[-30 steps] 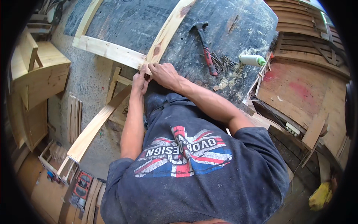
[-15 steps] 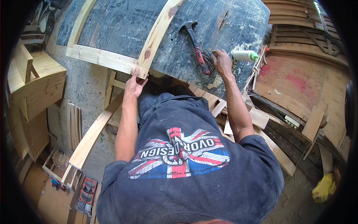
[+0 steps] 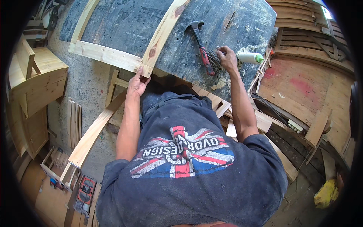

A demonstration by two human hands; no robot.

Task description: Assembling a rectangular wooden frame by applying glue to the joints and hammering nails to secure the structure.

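Observation:
A frame of pale wooden slats [image 3: 113,56] lies on a dark, worn worktable [image 3: 242,22]. My left hand [image 3: 137,82] grips the frame's near corner, where two slats meet at the table's edge. My right hand [image 3: 227,57] is stretched out to the right, its fingers curled into a pile of thin nails [image 3: 214,62]. A claw hammer [image 3: 200,45] with a red and black handle lies just left of that hand. A white glue bottle [image 3: 249,57] with a green cap lies just to its right.
A long pale plank [image 3: 94,132] leans under the table by my left arm. Wooden crates [image 3: 34,83] stand at the left. Stacked boards and offcuts [image 3: 302,87] fill the right. Small tools [image 3: 85,191] lie on the floor at lower left.
My right hand left the frame corner, moved right past the hammer and now rests in the nails. My left hand has stayed on the corner.

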